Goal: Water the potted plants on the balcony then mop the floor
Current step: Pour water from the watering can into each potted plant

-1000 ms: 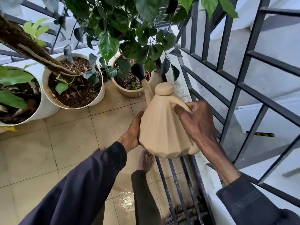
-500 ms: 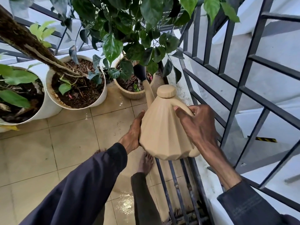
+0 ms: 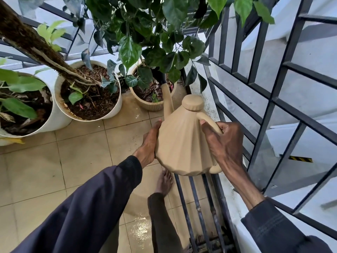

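A beige faceted watering can (image 3: 182,143) hangs tilted forward in both hands. My right hand (image 3: 224,143) grips its curved handle. My left hand (image 3: 149,145) is pressed flat against the can's left side and underside. The can's spout ends in a black nozzle (image 3: 160,77) above the soil of a small beige ribbed pot (image 3: 151,105) with dark green leaves. Left of it stand a white pot (image 3: 116,106) with a thick leaning trunk and another white pot (image 3: 60,117) at the left edge.
A dark metal railing (image 3: 264,92) runs along the right, close to my right hand. Beige floor tiles (image 3: 73,161) lie below, with a wet patch (image 3: 140,229) near my bare foot (image 3: 165,181). A floor grate (image 3: 198,207) runs along the railing's base.
The watering can has stayed over the small beige pot, still tilted. The view has drifted slightly, so the pots and can sit a little lower and to the right in the frame.
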